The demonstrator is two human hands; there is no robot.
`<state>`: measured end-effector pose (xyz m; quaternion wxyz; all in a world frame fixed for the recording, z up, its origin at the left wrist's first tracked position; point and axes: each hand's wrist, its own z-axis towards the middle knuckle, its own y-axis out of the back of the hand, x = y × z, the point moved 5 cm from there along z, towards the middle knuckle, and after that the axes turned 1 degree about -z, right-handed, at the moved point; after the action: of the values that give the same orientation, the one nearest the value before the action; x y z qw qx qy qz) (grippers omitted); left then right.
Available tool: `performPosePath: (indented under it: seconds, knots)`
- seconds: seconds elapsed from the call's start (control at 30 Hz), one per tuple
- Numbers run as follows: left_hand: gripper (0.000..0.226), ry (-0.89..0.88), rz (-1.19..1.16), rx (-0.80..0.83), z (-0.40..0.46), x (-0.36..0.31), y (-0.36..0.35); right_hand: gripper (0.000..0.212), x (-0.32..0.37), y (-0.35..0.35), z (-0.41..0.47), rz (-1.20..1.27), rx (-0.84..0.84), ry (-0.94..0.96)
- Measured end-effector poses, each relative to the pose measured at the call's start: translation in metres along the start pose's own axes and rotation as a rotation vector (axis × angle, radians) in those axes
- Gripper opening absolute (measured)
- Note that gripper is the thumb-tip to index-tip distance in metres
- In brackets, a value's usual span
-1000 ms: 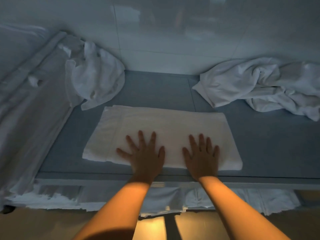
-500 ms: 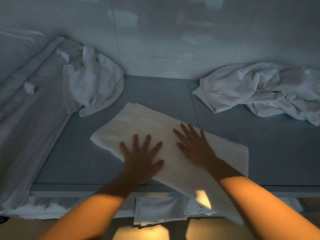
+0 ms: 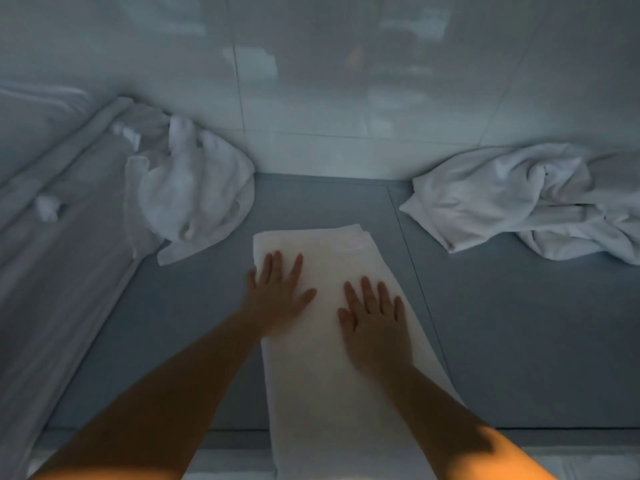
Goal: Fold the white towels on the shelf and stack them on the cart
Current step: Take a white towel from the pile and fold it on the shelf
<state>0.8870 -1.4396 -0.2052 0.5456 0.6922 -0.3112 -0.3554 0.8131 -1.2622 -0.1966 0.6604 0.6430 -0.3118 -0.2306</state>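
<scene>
White folded towel [image 3: 332, 358] lies lengthwise on the grey shelf [image 3: 519, 341], under both palms. The left hand [image 3: 277, 296] and right hand [image 3: 375, 323] press flat on it, fingers straight and spread, holding nothing. Crumpled towels [image 3: 194, 192] lie beyond the fingertips on each side.

Wall [image 3: 346, 81]: glossy pale tiles with thin joints, faint reflections, beyond the hands. Shelf [image 3: 519, 341]: flat grey-blue surface with one seam, right of the hands. Light: dim, bluish overall; warm orange patch at the bottom edge.
</scene>
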Motion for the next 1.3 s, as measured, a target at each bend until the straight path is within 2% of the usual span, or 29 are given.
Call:
performPosePath:
  seconds: [0.1,0.23,0.37,0.5,0.67,0.83,0.9,0.97,1.03,1.1,1.17,1.3]
  knots:
    - [0.081,0.102,-0.062,-0.07,0.017,0.001,0.003,0.057,0.003,-0.004,-0.007,0.011,0.007,-0.032]
    - [0.086,0.086,-0.031,-0.179,0.026,0.002,-0.006,0.055,0.002,-0.002,0.011,0.004,0.025,-0.014]
    - [0.087,0.079,-0.02,-0.219,0.032,0.003,-0.01,0.053,0.035,0.014,0.065,0.189,-0.034,0.211]
    - [0.089,0.062,0.028,-0.207,0.035,0.004,-0.014,0.053,0.068,0.008,0.114,0.218,0.072,0.339]
    - [0.089,0.065,-0.011,-0.244,0.032,0.004,-0.014,0.049,0.027,-0.003,0.131,-0.009,0.032,0.201]
    - [0.09,0.057,-0.025,-0.245,0.033,0.005,-0.014,0.05,-0.047,0.007,0.129,-0.039,0.191,-0.076]
    - [0.091,0.069,-0.026,-0.253,0.033,0.002,-0.014,0.051,-0.061,0.017,0.122,-0.11,0.186,-0.158]
    - [0.092,0.077,-0.034,-0.248,0.035,-0.001,-0.014,0.053,-0.046,0.026,0.111,-0.192,0.049,-0.111]
    - [0.092,0.072,-0.031,-0.242,0.038,-0.001,-0.015,0.054,-0.01,0.021,0.088,-0.141,-0.075,0.05]
    - [0.09,0.063,-0.024,-0.234,0.044,-0.001,-0.013,0.053,0.018,0.005,0.059,-0.067,-0.046,0.176]
    - [0.089,0.046,-0.016,-0.202,0.052,-0.001,-0.01,0.052,0.021,-0.007,0.043,-0.048,0.006,0.152]
    - [0.074,0.031,0.004,-0.152,0.058,-0.001,0.001,0.052,0.015,-0.005,0.049,-0.041,-0.016,0.064]
